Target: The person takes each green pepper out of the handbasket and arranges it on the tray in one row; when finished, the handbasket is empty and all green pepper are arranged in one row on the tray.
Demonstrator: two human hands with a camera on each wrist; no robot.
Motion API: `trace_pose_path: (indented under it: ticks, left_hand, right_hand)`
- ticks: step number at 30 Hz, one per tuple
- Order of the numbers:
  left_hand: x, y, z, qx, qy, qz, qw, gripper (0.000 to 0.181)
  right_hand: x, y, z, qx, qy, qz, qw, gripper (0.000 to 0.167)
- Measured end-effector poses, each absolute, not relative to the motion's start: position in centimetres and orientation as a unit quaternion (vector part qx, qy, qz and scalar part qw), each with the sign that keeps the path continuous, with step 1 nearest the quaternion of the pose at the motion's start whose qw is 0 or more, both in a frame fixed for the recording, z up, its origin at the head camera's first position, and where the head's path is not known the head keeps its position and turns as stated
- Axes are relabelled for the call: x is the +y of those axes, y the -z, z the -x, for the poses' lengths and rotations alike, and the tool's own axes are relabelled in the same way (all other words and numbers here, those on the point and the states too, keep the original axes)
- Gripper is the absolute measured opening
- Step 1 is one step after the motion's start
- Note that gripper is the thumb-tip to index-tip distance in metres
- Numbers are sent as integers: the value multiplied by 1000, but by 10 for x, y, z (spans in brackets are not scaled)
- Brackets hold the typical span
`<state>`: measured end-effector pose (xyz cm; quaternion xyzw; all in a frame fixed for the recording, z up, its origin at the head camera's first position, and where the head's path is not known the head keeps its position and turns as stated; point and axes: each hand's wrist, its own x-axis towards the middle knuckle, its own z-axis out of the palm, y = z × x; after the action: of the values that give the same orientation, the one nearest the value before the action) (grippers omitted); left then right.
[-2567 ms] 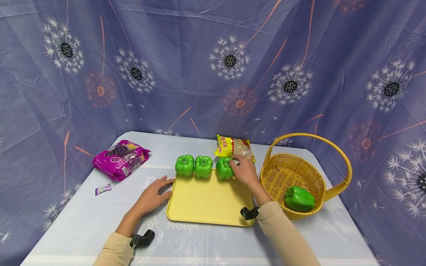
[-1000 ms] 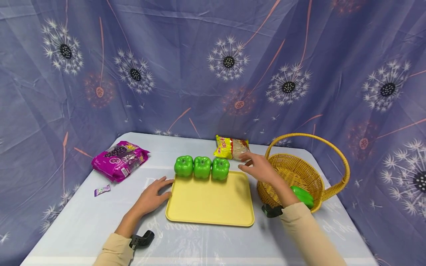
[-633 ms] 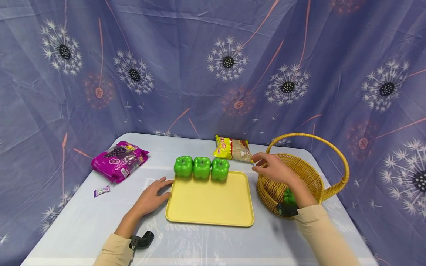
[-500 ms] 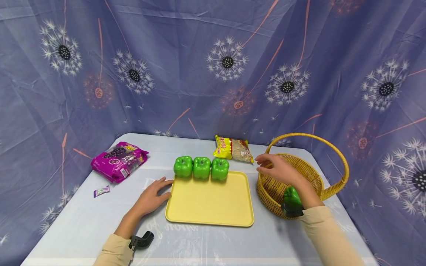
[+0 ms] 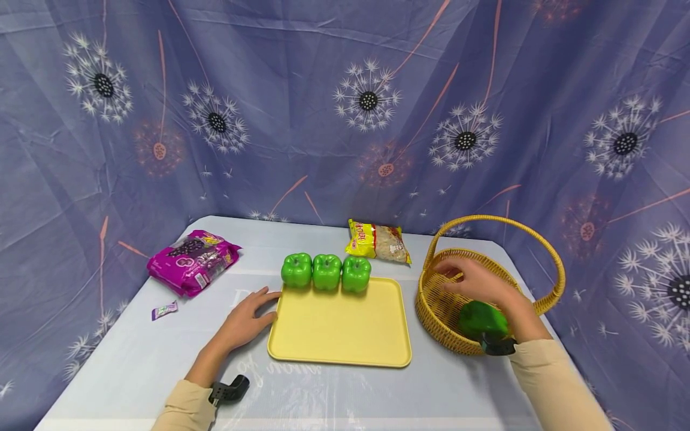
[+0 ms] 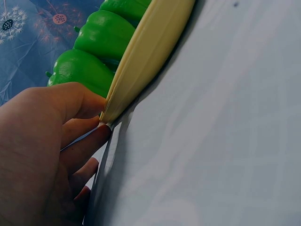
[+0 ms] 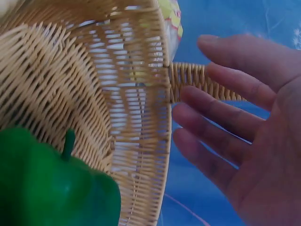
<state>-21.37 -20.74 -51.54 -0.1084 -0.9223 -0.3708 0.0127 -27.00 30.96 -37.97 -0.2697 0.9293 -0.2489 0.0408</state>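
My left hand (image 5: 244, 320) rests at the left edge of a yellow tray (image 5: 339, 329), its fingertips touching the rim; the left wrist view shows this contact close up. Three green bell peppers stand in a row along the tray's far edge: left pepper (image 5: 297, 270), middle pepper (image 5: 326, 272) and right pepper (image 5: 356, 275). Over the wicker basket (image 5: 439, 326) hovers my right hand (image 5: 474, 280), fingers loosely spread and holding nothing. Another green bell pepper (image 5: 480, 320) lies inside the basket, partly hidden by the right wrist; its stem shows in the right wrist view.
A purple snack bag (image 5: 194, 261) and a small purple-wrapped candy (image 5: 164, 310) lie at the left of the table. Behind the tray is a yellow food packet (image 5: 379, 241). The basket's tall arched handle (image 5: 507, 220) rises at the right. A patterned curtain (image 5: 302, 120) hangs behind.
My right hand has let go of the right pepper, which now stands beside the middle one. It has moved right, over the basket. The left hand has stayed in place.
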Motion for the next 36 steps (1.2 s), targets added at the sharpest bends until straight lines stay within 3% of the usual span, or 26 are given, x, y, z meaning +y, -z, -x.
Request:
trace_pose_path:
  ticks: [8, 26, 36]
  left_hand:
    - [-207, 516, 214, -923, 370, 109, 12, 48]
    - [-207, 516, 215, -922, 371, 110, 9, 48]
    - [-208, 516, 215, -923, 369, 112, 15, 48]
  right_hand:
    - [326, 381, 264, 936, 229, 259, 70, 44]
    - [342, 387, 247, 940, 155, 180, 245, 56]
    - [347, 388, 248, 953, 146, 136, 228, 59]
